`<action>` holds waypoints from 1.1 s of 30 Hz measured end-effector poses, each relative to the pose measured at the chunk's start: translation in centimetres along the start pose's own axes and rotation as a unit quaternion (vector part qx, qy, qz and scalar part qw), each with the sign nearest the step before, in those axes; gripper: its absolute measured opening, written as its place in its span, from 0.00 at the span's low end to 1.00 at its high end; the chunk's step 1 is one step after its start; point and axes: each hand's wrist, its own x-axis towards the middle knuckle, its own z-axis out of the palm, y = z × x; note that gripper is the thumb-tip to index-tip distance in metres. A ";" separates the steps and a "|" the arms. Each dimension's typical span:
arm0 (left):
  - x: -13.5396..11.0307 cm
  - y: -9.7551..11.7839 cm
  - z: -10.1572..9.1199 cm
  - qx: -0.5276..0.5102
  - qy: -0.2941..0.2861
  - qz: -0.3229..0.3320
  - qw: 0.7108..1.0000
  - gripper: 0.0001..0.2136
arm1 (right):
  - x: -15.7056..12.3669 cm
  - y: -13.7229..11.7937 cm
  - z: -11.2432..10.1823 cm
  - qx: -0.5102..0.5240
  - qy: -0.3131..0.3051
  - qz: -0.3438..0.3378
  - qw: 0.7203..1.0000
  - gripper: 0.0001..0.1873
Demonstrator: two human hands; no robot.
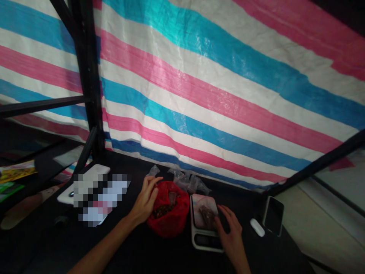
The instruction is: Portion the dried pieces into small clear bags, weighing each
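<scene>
Red mesh bag (pixel 171 222) stands between the 2 separate hands, left hand (pixel 145 201) touching its top, right hand (pixel 230 238) on a kitchen scale (pixel 203 243) holding dark pieces (pixel 207 216), placed close for easy reach.

Head-worn camera, facing forward and down, close above the left hand (pixel 144 201) and right hand (pixel 229 239), striped tarpaulin (pixel 199 95) ahead

Mesh bag (pixel 168 220) left of scale (pixel 203 243), phone (pixel 273 215) right

A black table (pixel 148 255) holds a red bag (pixel 168 224), kitchen scale (pixel 207 242), phone (pixel 273 215).
</scene>
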 end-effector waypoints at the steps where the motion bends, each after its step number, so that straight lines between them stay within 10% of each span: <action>1: 0.0 0.0 0.0 0.006 0.003 0.003 1.000 0.19 | -0.3 0.3 -0.2 0.003 0.032 0.006 0.999 0.27; 10: 0.5 0.2 -0.7 0.024 0.058 0.015 0.998 0.19 | -3.1 1.2 -1.4 -0.028 0.242 0.028 0.970 0.22; 20: 0.4 0.4 -0.8 -0.060 -0.046 -0.059 0.995 0.15 | -3.0 0.6 -1.0 -0.028 0.210 0.026 0.977 0.22; 33: 0.4 -0.9 -0.8 0.034 -0.095 -0.003 0.995 0.20 | -3.3 1.4 -0.5 -0.020 0.199 -0.021 0.980 0.22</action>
